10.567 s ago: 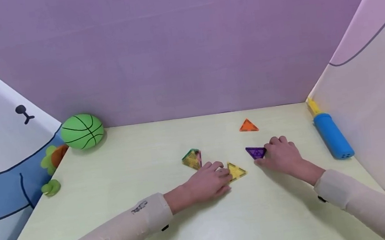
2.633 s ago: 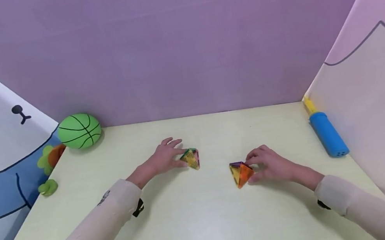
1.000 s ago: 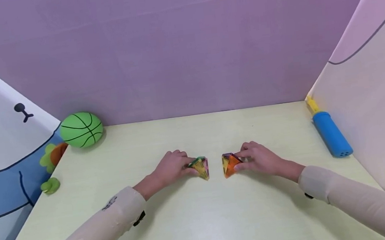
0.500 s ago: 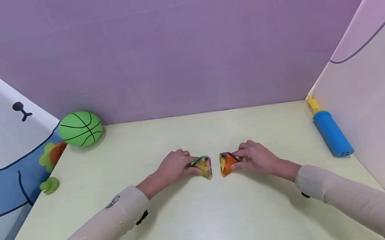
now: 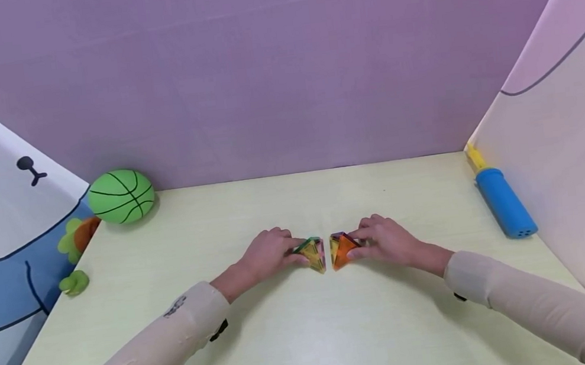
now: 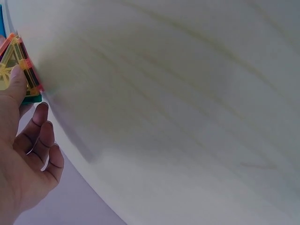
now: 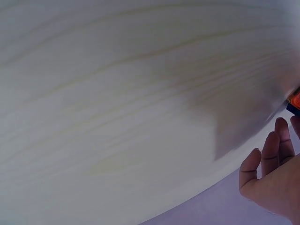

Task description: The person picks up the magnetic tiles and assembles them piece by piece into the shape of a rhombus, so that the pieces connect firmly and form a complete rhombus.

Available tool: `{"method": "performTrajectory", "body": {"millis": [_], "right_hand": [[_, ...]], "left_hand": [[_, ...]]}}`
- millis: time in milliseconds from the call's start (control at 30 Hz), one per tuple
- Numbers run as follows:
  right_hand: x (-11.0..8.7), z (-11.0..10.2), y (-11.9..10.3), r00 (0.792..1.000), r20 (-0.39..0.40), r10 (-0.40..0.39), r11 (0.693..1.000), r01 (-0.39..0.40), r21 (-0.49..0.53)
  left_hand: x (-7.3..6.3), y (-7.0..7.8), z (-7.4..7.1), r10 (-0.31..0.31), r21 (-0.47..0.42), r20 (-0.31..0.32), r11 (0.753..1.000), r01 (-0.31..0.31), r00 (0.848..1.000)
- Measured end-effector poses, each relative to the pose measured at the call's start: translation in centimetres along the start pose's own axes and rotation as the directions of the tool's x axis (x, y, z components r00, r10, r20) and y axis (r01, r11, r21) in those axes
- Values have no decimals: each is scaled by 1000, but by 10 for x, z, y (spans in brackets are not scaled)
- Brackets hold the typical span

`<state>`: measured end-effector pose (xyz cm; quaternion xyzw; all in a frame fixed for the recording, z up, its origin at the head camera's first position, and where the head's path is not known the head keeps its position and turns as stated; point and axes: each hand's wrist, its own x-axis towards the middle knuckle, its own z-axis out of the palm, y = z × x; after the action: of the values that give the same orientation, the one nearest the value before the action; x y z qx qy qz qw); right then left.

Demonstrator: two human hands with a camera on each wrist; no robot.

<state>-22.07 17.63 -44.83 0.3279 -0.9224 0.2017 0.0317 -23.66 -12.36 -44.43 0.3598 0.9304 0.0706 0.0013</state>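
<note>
In the head view, two small pyramids of translucent magnetic tiles stand at mid-table, a narrow gap between them. My left hand (image 5: 269, 254) pinches the left pyramid (image 5: 313, 255), which has yellow, green and pink sides. Thumb and index finger of my right hand (image 5: 389, 240) grip the right pyramid (image 5: 343, 251), made of orange, yellow and purple tiles. In the left wrist view the thumb presses the yellow face of the left pyramid (image 6: 19, 70), the other fingers curving free below. Only an orange and dark corner of the right pyramid (image 7: 294, 100) shows in the right wrist view.
On the pale table (image 5: 308, 329), a green ball (image 5: 121, 196) with black lines sits at the back left corner. A small green toy (image 5: 74, 283) lies at the left edge. A blue pump (image 5: 505, 202) with a yellow end lies along the right edge. A purple wall (image 5: 281, 76) closes the back.
Earlier, orange, purple and yellow triangle tiles lay apart; now they form the right pyramid. Over the last second both hands have brought their pyramids closer together, narrowing the gap.
</note>
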Motion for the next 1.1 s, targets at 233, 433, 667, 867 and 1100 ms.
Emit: {"method": "performTrajectory", "body": {"millis": [233,433,667,867,1100], "right_hand": [[2,2,-2,1000,-18,-13,1000,13,-7],[3,4,-5,1000,3,-6,1000,6,-5],[3,4,-3,1000,1,-17,999,17,-28],[1,4,0,999,7,-35,998,36,-55],[0,5,1,999,-11,-50,998,49,-30]], "left_hand": [[1,3,0,6,-16,-5,1000,-6,1000],[3,4,2,5,-32,-2,999,-5,1000],[1,4,2,-41,-55,41,998,43,998],[-1,2,4,-50,-86,51,995,54,997],[-1,2,5,-46,-114,50,992,51,998]]}}
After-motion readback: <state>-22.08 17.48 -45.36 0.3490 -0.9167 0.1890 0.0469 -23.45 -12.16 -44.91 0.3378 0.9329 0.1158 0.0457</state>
